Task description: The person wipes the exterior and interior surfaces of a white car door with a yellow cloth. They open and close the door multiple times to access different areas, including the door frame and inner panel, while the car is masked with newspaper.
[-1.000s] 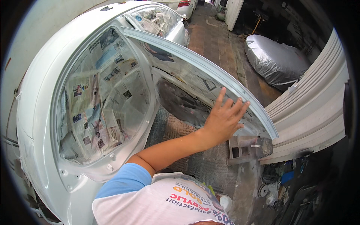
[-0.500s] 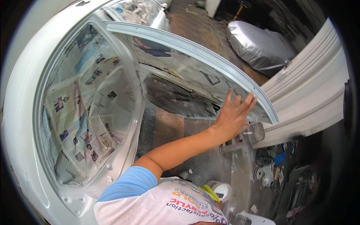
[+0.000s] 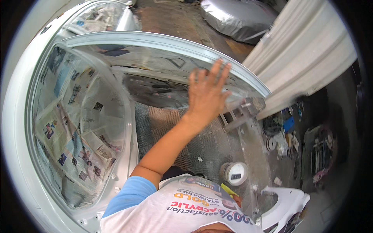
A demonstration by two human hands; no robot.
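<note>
My left hand (image 3: 206, 91) is open with its fingers spread, over the upper frame of an open car door (image 3: 155, 39); the fingertips lie at or just above the pale rim, and contact is hard to tell. Behind the hand is the door's window (image 3: 143, 58), with a dark inner panel (image 3: 155, 91) below it. My right hand (image 3: 236, 200) shows only in part beside my shirt, closed on a yellow-green cloth (image 3: 229, 189); most of its fingers are hidden. To the left, newspaper (image 3: 77, 147) masks the white car body's (image 3: 17, 128) door opening.
A white-lidded tub (image 3: 236, 173) stands on the floor beyond my right hand. A grey step-like block (image 3: 243, 112) is near the door's end. White curtain-like sheeting (image 3: 299, 50), a silver-covered vehicle (image 3: 241, 17), floor clutter (image 3: 279, 136) and a white car panel (image 3: 285, 200) lie around.
My left hand has shifted left along the door frame, and the view has turned. The tub and white panel show more fully now. My right hand still has the yellow-green cloth.
</note>
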